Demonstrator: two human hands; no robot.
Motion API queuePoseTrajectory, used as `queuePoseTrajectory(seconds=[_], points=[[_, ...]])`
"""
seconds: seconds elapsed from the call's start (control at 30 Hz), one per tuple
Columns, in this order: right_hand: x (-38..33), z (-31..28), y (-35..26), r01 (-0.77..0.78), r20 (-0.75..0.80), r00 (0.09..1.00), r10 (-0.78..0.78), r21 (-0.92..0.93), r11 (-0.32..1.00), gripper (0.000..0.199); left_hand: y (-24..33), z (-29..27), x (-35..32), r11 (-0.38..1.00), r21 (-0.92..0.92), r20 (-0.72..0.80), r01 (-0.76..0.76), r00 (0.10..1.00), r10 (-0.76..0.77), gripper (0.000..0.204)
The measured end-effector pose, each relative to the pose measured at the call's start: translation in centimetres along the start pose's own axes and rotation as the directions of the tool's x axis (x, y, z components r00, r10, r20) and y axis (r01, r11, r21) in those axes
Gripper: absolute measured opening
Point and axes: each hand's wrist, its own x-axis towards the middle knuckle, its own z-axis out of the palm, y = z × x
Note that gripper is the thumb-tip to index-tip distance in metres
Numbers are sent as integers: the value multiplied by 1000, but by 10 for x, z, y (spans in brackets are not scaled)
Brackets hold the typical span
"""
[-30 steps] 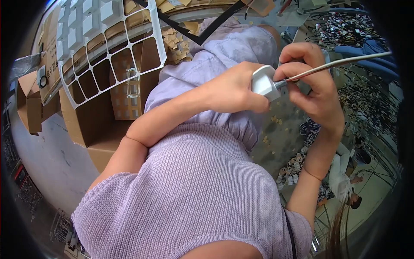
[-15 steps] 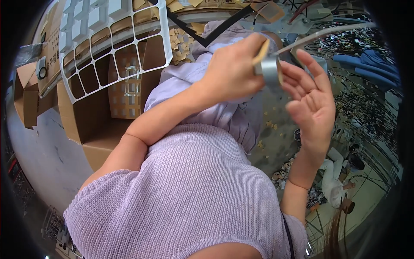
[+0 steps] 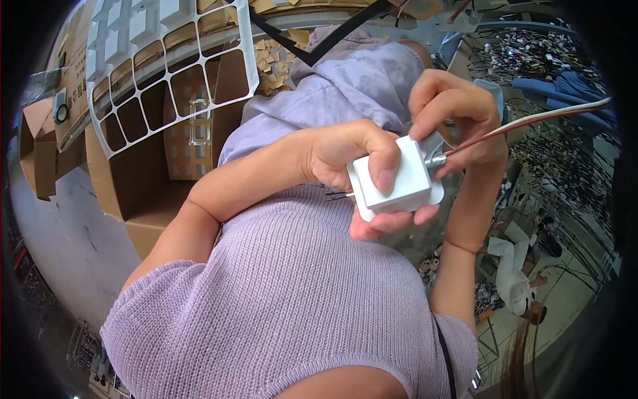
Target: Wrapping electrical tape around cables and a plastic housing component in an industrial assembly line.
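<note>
My left hand [image 3: 345, 159] grips a small white square box [image 3: 405, 169] with a flange, thumb pressed on its top and fingers under it. From the box's right side comes a silvery round fitting [image 3: 435, 161], and a red and white cable [image 3: 525, 124] runs from there to the right. Short dark wires [image 3: 339, 195] stick out at the left side. My right hand [image 3: 458, 113] is closed at the box's upper right corner, beside the fitting. Its thumb and forefinger meet there; whatever small piece they pinch I cannot make out.
A white grid frame [image 3: 173, 76] with several grey-white blocks [image 3: 143, 26] is at the upper left, above an open cardboard box [image 3: 109, 179]. Yellow paper scraps [image 3: 269, 60] lie behind my lap. Heaps of cables [image 3: 565, 159] and a blue cloth [image 3: 565, 93] lie right. Another person [image 3: 515, 266] sits lower right.
The white box has turned from edge-on to face up and come lower and nearer. My right hand, open beside it before, has closed at its corner.
</note>
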Motion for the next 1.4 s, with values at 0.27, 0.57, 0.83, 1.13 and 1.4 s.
queuePoseTrajectory(seconds=[0.27,0.57,0.83,1.13,1.4], points=[[-30,38,-19,-211,-519,794,316,252,944,48,2,-11,1,-80,971,-27,225,437,899,40],[-1,63,-9,-78,-807,580,111,80,994,48,1,1,1,372,919,-353,133,697,624,40],[-10,9,-16,13,-87,996,-34,-231,973,43,-5,-3,-9,869,495,-222,-28,962,157,48],[-34,76,-23,-57,-610,701,369,468,882,48,-7,1,6,-175,797,-19,577,314,949,59],[-2,61,-3,-85,-738,669,82,33,996,29,-4,10,0,503,864,-392,9,639,662,58]])
